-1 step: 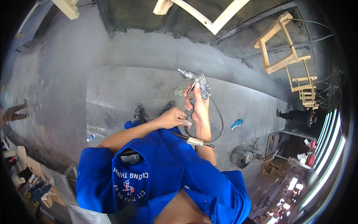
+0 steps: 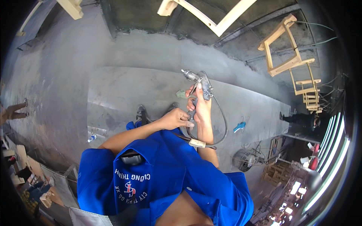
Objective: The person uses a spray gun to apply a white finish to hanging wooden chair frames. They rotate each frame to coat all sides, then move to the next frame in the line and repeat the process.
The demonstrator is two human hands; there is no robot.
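The right grip (image 2: 203, 109) is wrapped round the handle of a metal spray gun (image 2: 206, 89), holding it up in front of the body with the nozzle turned leftward. Its fingers lie by the trigger. Just below and to the left of it, the left grip (image 2: 174, 119) is closed on a dark fitting (image 2: 191, 117) at the handle's foot.

A thin hose (image 2: 226, 124) loops out to the right of the right grip and comes back across the forearm, by a pale taped wrap (image 2: 197, 143). That loop could snag on the arm and tug the gun askew if the elbow swings out. An uneven twist might make the left fingers slip or the fitting sit crooked and leak; a squeeze on the trigger could release spray, though whether there is pressure cannot be told.

Well beyond the right grip, to its right, hang pale wooden frames (image 2: 279, 70), which a stray burst might mark.
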